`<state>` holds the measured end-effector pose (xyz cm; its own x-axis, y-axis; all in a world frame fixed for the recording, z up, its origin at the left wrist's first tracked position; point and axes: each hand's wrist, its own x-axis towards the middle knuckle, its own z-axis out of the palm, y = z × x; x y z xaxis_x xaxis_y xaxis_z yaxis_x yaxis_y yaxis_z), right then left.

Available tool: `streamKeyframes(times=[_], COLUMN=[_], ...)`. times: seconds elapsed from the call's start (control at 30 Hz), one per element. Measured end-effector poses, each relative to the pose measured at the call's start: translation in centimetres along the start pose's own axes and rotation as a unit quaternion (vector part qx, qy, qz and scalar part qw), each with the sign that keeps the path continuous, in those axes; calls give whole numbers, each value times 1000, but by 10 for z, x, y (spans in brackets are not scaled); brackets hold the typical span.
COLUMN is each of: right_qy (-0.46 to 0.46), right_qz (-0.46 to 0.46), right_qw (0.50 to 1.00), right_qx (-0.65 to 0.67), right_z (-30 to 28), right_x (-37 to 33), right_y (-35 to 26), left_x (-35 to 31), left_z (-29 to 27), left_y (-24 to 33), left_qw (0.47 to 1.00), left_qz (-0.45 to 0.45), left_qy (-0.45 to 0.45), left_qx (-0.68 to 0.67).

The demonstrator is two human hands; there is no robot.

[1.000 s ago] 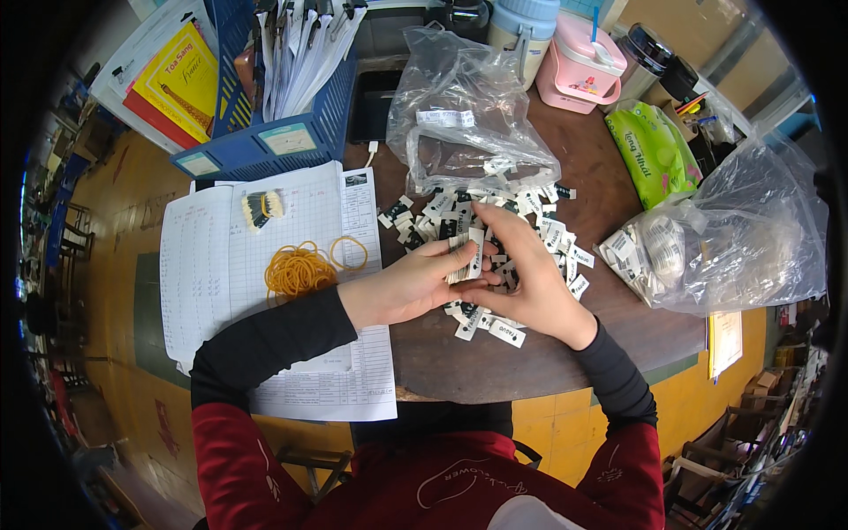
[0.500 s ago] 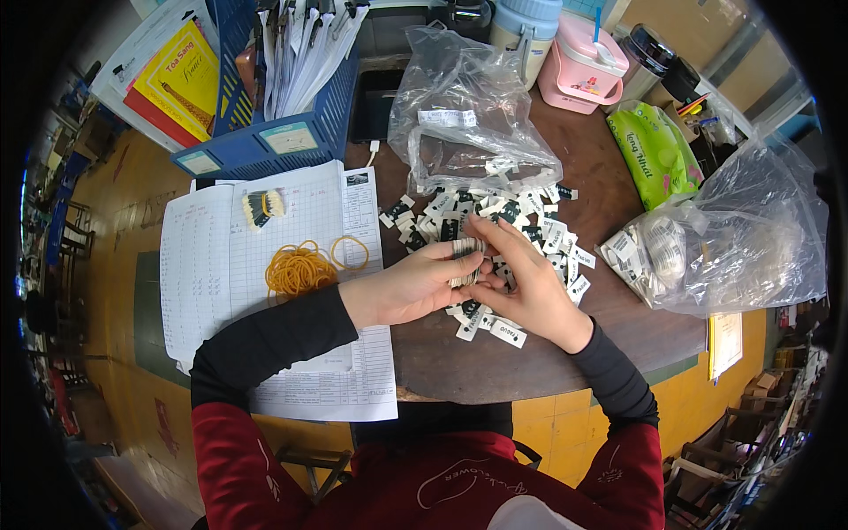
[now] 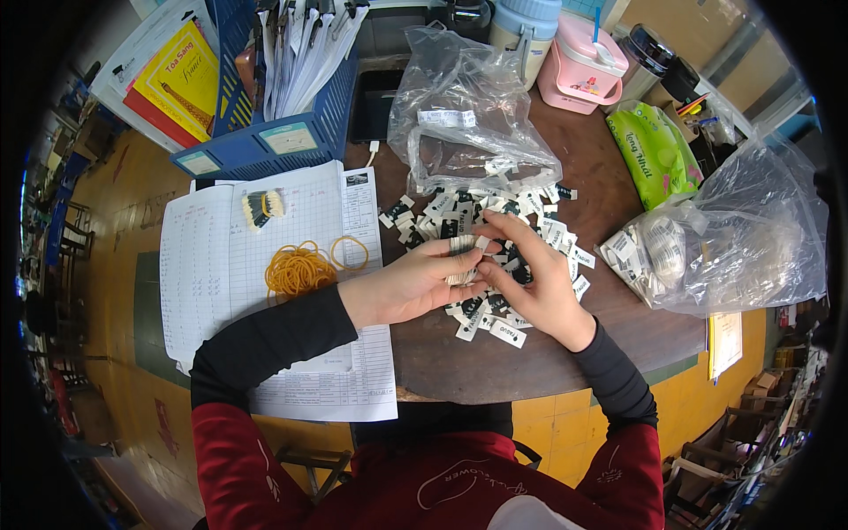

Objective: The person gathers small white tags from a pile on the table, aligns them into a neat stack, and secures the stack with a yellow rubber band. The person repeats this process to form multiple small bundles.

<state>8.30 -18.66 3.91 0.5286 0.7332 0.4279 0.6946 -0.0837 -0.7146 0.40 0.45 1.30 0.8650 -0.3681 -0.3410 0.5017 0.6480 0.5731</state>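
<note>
A thick stack of small white fabric labels (image 3: 461, 257) is gripped in my left hand (image 3: 411, 281), edges up, between thumb and fingers. Close against its right side, my right hand (image 3: 534, 281) has its thumb and fingers curled around a single white label (image 3: 482, 243) at the end of the stack. Its fingertips are partly hidden. Beneath and around both hands spreads a loose pile of white and dark green labels (image 3: 506, 332) on the brown table (image 3: 565, 358).
Left of the pile lie orange rubber bands (image 3: 300, 270) and a banded label bundle (image 3: 263, 208) on an open notebook (image 3: 199, 265). Behind are a clear plastic bag (image 3: 468, 97) and a blue file rack (image 3: 291, 141). A bag of labels (image 3: 707, 256) and green tissue pack (image 3: 654, 155) sit right.
My right hand has shifted slightly, its fingers opening away from the stack's lower side. A single white label now shows between my hands at the stack's right end.
</note>
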Motion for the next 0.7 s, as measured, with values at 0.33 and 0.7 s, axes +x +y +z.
streamKeyframes(times=[0.33, 0.7], right_qy=[13, 4], right_qz=[106, 87], right_qw=[988, 995], right_qx=[116, 56], right_z=[-2, -6], right_x=[0, 1], right_y=[6, 3], left_x=[0, -1], left_z=[2, 2], left_y=[4, 3], left_qw=[999, 997], left_qz=[-14, -41], left_qy=[-27, -25], left_qx=[40, 62])
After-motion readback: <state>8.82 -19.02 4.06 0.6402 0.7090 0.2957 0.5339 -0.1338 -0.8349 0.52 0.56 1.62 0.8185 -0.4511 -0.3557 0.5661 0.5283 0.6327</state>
